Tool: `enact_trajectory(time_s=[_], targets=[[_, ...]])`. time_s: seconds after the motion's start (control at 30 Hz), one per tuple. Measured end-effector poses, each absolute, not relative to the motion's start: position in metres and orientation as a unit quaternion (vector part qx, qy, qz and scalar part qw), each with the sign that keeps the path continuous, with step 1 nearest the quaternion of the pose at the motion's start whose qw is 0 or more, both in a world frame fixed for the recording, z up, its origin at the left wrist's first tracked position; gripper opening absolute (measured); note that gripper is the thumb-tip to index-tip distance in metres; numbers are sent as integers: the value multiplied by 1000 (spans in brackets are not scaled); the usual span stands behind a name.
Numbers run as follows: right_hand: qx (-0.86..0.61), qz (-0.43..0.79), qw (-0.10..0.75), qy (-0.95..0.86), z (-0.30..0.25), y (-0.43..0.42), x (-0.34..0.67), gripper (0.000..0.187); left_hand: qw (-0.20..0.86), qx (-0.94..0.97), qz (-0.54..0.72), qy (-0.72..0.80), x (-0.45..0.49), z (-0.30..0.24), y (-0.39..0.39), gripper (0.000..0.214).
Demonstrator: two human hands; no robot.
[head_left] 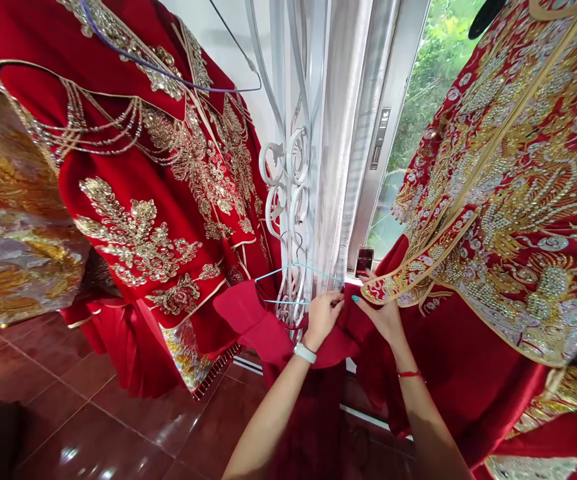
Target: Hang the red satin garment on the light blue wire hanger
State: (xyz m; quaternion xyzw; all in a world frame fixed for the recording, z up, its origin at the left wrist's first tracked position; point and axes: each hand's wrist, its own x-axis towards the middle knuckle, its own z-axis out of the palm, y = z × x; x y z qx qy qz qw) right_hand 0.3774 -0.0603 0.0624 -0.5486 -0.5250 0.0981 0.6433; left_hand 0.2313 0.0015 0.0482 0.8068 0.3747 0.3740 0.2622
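A plain red garment (268,337) hangs on a thin light-blue hanger (286,303) in front of the window frame. My left hand (321,321), with a white watch at the wrist, has its thumb and fingers pinched at the garment's edge by the hanger's right end. Close beside it, my right hand (384,319) grips the same garment's right shoulder, thumb in front and the other fingers partly hidden behind the cloth. Its thumbnail is teal, and a red cord circles the wrist. The embroidered sleeve edge of a red-and-gold jacket (498,267) comes right up to this hand.
On the left hangs a red jacket (168,153) with gold beadwork and a purple hanger (138,60). White scrolled ironwork (284,187) and a pale curtain (335,147) stand behind. A window (403,147) shows greenery. The floor is dark red tile (118,427).
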Motion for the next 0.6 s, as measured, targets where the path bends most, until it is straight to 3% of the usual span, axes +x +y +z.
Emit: enact_trajectory(time_s=[0.07,0.2,0.6], targets=[[-516,148,723,-433,64,-66,381,49,255,816,378,356,229,45,3,22],[-479,166,833,-224,58,-78,411,38,252,815,394,342,226,39,5,26],[-490,62,866,-71,44,-97,522,21,327,745,498,299,172,35,-10,38]])
